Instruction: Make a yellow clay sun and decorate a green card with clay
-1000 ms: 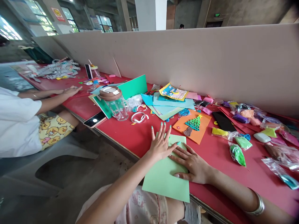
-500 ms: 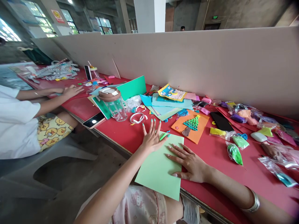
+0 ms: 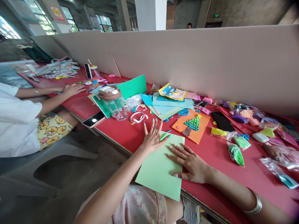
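Note:
A light green sheet of paper (image 3: 160, 174) lies at the table's edge, its lower part jutting out over my lap. My left hand (image 3: 152, 139) is on its upper left, fingers spread and pointing away from me. Beside that thumb is a short bright green roll (image 3: 164, 136), likely modelling clay, partly hidden by the hand. My right hand (image 3: 190, 163) rests flat on the sheet's right side with fingers apart. Just beyond the sheet lies an orange card (image 3: 199, 132) bearing a clay tree.
A lidded cup (image 3: 115, 105) and a phone (image 3: 94, 119) stand left; a white cable (image 3: 137, 117) is nearby. Bagged clay (image 3: 236, 154) and a black phone (image 3: 222, 121) lie right. Stacked papers (image 3: 171, 102) sit behind. At left, a person's hands (image 3: 72, 90) rest on the red table.
Both my hands and the green sheet stay essentially in place. The whole view has shifted very slightly.

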Available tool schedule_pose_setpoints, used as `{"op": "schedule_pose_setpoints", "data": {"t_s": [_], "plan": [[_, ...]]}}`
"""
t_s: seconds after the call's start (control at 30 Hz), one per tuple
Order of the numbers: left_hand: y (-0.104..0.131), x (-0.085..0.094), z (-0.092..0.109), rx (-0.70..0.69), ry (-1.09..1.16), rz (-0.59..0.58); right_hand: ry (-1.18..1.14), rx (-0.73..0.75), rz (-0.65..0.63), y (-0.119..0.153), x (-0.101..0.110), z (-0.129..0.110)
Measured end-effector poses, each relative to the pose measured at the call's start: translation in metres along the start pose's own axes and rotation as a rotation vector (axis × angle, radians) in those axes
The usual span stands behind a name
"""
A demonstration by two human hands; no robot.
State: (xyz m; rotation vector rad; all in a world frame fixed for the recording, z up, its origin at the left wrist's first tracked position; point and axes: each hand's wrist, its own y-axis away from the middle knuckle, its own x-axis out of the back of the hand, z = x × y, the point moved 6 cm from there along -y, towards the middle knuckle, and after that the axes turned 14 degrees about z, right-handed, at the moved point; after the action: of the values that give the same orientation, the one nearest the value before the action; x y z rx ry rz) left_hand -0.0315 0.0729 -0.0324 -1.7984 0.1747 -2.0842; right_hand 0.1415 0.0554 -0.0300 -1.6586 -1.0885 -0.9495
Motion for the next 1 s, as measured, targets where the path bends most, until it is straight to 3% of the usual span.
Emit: {"op": "schedule_pose_setpoints", "data": {"t_s": [0.23,0.3,0.47,0.53,0.73,0.93,1.0], "plan": [[0.025,0.007,0.045,-0.233,0.072,0.021,-0.001,-0.02,-0.028,-0.001,0.0,0.0],[0.022,0.005,0.041,-0.221,0.066,0.031,0.0,-0.023,-0.025,0.0,0.0,0.0],[0.003,-0.001,0.005,-0.018,0.004,0.007,0.005,-0.016,-0.021,0.0,0.0,0.0],[0.004,0.001,0.006,-0.016,-0.004,0.001,0.006,-0.016,-0.025,0.0,0.0,0.0],[0.022,0.006,0.04,-0.196,0.059,-0.024,0.017,-0.031,-0.035,0.0,-0.002,0.001],[0.006,0.002,0.008,-0.049,0.001,-0.003,0.017,0.004,0.009,0.0,0.0,0.0],[0.006,0.001,0.007,-0.044,-0.012,-0.001,0.022,0.005,0.018,0.0,0.001,-0.001]]}}
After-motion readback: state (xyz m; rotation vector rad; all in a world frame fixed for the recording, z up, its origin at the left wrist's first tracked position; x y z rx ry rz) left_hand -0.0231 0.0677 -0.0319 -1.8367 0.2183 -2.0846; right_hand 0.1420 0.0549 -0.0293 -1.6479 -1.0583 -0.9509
